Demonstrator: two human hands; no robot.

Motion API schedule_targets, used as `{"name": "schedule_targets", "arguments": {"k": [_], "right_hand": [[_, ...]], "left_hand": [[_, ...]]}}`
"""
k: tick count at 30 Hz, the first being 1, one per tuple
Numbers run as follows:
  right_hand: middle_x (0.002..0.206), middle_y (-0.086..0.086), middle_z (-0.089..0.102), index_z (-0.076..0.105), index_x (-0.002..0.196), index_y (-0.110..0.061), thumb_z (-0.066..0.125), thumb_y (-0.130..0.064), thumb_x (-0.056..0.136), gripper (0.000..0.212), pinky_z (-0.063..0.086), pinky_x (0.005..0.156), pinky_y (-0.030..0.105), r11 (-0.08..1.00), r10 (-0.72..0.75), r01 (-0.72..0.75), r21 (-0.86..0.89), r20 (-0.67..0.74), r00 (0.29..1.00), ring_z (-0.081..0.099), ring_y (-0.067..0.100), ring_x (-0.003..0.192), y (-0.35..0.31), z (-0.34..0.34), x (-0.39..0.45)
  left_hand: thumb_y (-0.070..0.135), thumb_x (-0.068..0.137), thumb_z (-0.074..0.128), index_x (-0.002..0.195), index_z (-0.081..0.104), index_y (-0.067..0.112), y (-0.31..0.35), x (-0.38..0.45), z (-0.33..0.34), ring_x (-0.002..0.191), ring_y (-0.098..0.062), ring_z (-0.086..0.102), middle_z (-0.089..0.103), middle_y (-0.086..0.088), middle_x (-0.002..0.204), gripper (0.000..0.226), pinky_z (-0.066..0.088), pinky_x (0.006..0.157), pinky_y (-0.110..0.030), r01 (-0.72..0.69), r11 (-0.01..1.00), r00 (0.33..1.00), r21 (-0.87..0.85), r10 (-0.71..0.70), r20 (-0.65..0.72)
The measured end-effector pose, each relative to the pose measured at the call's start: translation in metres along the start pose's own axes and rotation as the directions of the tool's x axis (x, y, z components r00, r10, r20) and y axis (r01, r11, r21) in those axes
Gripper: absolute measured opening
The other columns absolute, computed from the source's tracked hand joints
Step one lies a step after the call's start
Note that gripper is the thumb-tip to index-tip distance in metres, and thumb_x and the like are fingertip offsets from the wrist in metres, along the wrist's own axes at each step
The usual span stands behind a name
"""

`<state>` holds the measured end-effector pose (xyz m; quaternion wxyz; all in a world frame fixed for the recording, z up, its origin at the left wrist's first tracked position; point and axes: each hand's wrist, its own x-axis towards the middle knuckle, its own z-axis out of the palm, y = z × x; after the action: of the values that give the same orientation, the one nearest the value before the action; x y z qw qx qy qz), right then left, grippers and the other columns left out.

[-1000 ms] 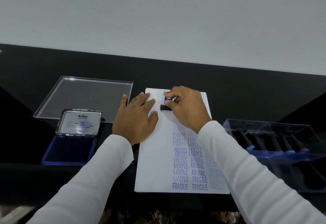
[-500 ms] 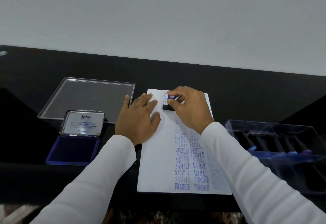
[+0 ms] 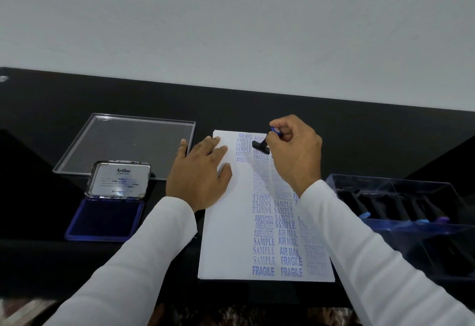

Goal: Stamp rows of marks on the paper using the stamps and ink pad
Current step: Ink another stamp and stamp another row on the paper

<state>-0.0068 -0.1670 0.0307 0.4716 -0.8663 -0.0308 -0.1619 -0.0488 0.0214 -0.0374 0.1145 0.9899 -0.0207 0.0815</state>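
- Paper lay flat on the black worktop, long side running away from the person; columns of blue stamped words (AIR MAIL, SAMPLE, AMENDED, FRAGILE, EXPRESS) filled its middle and right portions, left strip bare.
- Left hand rested palm down on the paper's upper left edge, fingers straight and spread, pressing the sheet; it held nothing.
- Right hand was over the far end of the paper, fingers curled round a stamp, pinching its blue handle near the top.
- The stamp was tilted, black base pointing left and down, close to the top marks; whether it touched the sheet could not be told.
- Ink pad sat open on the worktop left of the paper, well apart from it, blue pad exposed, metal lid propped upright with "Artline" printed inside.
- Clear plastic lid lay flat behind the ink pad.
- Clear blue stamp box stood right of the paper, with several dark-handled stamps inside.
- Both forearms wore white sleeves.
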Motion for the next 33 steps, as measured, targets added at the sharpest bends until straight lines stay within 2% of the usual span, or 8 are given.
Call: {"name": "schedule_targets", "arguments": {"k": [5, 8, 10, 26, 33], "right_hand": [[0.092, -0.007, 0.069, 0.07, 0.102, -0.02, 0.066, -0.013, 0.089, 0.015, 0.046, 0.065, 0.0, 1.0, 0.005, -0.005, -0.021, -0.002, 1.0, 0.065, 0.003, 0.077, 0.0032, -0.0016, 0.0005], [0.097, -0.004, 0.071, 0.072, 0.105, -0.02, 0.066, -0.015, 0.09, 0.018, 0.056, 0.077, 0.016, 0.999, 0.001, -0.001, -0.042, 0.005, 1.0, 0.067, 0.007, 0.081, 0.005, -0.0003, 0.0012], [0.096, -0.004, 0.071, 0.073, 0.105, -0.021, 0.066, -0.015, 0.09, 0.017, 0.059, 0.08, 0.024, 0.999, 0.004, -0.004, -0.046, 0.004, 1.0, 0.067, 0.009, 0.081, 0.0054, 0.0, 0.0013], [0.095, -0.006, 0.069, 0.072, 0.103, -0.023, 0.066, -0.016, 0.091, 0.015, 0.05, 0.072, 0.011, 0.999, 0.023, -0.023, -0.039, 0.005, 1.0, 0.065, 0.006, 0.081, 0.0083, -0.0013, 0.0007], [0.096, -0.005, 0.07, 0.072, 0.103, -0.022, 0.066, -0.017, 0.091, 0.014, 0.052, 0.076, 0.015, 0.999, 0.014, -0.014, -0.049, 0.006, 1.0, 0.066, 0.007, 0.081, 0.0081, -0.001, 0.0001]], "left_hand": [[0.056, 0.096, 0.026, 0.147, 0.048, 0.027, 0.0003, 0.0003, 0.0, 0.149, -0.018, 0.03, 0.037, 0.005, 0.16, 0.062, 0.007, 0.125, -0.054, 0.002, 1.0, 1.0, -0.006, -0.002, 0.0], [0.056, 0.096, 0.026, 0.147, 0.049, 0.027, 0.0004, 0.0006, -0.0004, 0.149, -0.018, 0.031, 0.037, 0.004, 0.159, 0.063, 0.007, 0.124, -0.054, -0.001, 1.0, 1.0, -0.01, 0.001, -0.001], [0.056, 0.096, 0.026, 0.147, 0.049, 0.027, 0.0005, 0.0002, -0.0004, 0.149, -0.018, 0.031, 0.038, 0.004, 0.159, 0.063, 0.008, 0.124, -0.054, -0.002, 1.0, 1.0, -0.009, 0.002, -0.002], [0.055, 0.096, 0.027, 0.146, 0.049, 0.027, 0.0005, -0.0008, -0.0003, 0.149, -0.017, 0.031, 0.038, 0.005, 0.159, 0.061, 0.008, 0.124, -0.054, 0.0, 1.0, 1.0, -0.008, 0.0, -0.007], [0.057, 0.096, 0.027, 0.146, 0.049, 0.027, 0.0012, -0.0009, -0.0013, 0.149, -0.019, 0.032, 0.038, 0.004, 0.159, 0.063, 0.008, 0.124, -0.055, 0.002, 1.0, 1.0, -0.026, -0.002, -0.002]]}}
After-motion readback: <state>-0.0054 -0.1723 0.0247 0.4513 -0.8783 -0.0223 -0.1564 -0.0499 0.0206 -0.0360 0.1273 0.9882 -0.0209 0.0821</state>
